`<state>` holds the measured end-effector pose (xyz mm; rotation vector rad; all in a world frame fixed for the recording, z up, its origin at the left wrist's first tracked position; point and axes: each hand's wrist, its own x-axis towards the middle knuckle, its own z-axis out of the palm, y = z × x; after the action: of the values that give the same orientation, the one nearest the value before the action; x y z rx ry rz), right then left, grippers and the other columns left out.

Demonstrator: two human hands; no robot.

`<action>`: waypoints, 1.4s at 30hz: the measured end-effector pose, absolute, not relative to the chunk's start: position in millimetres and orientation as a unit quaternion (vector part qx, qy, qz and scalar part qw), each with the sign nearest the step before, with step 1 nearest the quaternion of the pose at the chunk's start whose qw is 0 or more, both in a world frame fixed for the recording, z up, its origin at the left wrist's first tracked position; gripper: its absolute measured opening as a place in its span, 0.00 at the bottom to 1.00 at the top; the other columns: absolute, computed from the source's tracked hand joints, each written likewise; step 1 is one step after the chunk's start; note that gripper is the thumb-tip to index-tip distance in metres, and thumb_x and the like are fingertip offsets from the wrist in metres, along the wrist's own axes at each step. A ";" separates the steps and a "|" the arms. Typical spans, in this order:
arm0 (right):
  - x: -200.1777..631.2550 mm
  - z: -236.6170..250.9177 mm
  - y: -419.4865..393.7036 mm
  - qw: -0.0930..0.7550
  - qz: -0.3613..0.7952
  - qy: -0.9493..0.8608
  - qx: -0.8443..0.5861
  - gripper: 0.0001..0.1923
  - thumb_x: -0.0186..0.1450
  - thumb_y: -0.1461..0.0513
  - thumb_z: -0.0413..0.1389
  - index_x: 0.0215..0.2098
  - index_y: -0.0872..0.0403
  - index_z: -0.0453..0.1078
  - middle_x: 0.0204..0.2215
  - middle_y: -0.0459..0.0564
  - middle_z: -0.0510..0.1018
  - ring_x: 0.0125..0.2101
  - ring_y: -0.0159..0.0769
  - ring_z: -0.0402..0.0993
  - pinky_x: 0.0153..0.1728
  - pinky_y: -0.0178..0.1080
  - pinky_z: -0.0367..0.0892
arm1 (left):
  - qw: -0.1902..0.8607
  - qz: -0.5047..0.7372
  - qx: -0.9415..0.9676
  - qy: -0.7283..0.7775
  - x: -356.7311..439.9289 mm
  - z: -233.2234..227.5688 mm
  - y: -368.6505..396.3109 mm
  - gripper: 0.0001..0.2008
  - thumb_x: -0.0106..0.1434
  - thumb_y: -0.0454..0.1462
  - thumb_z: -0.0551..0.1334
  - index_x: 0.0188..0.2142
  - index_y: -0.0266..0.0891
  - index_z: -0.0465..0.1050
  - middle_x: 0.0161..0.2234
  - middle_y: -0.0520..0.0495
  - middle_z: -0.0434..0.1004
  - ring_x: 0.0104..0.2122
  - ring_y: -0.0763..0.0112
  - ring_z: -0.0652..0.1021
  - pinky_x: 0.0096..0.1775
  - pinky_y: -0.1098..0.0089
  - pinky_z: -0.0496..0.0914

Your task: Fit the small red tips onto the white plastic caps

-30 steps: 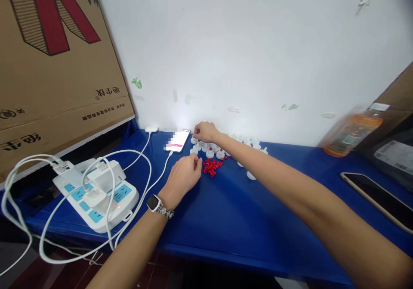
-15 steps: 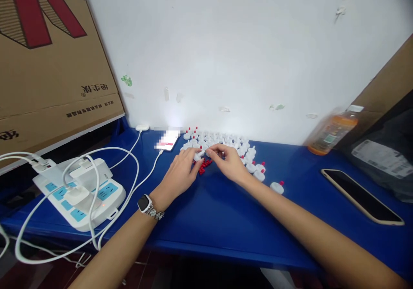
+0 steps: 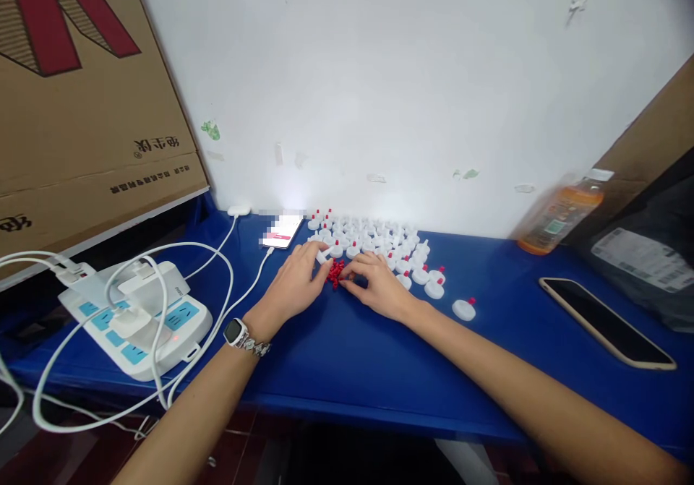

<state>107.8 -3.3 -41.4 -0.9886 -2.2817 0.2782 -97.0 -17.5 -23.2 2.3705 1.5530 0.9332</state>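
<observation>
Box [image 3: 81, 109], upper left, bears upside-down print. Left hand [image 3: 296, 286] pinches a white cap [image 3: 324, 256]; right hand [image 3: 377, 286], fingers together, touches red tips [image 3: 335, 273].

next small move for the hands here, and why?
Probably: the right hand pinches one red piece off the small red pile and brings it to the white cap at the left hand fingertips. Both hands meet at that pile, and many white caps near the wall already carry red tips.
</observation>
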 end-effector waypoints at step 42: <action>103.9 -0.2 -2.3 0.480 0.512 -0.642 -0.308 0.19 0.53 0.50 0.69 0.25 0.53 0.68 0.22 0.44 0.76 0.24 0.31 0.71 0.31 0.38 0.68 | 0.170 0.338 0.829 0.413 -78.7 -22.2 -33.6 0.27 0.74 0.46 0.48 0.68 0.41 0.50 0.56 0.37 0.70 0.52 0.57 0.76 0.53 0.56 0.71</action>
<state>103.9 -2.3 -0.2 -0.7519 -1.5665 1.2488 -78.7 -33.6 -22.2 2.3553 1.1730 0.9598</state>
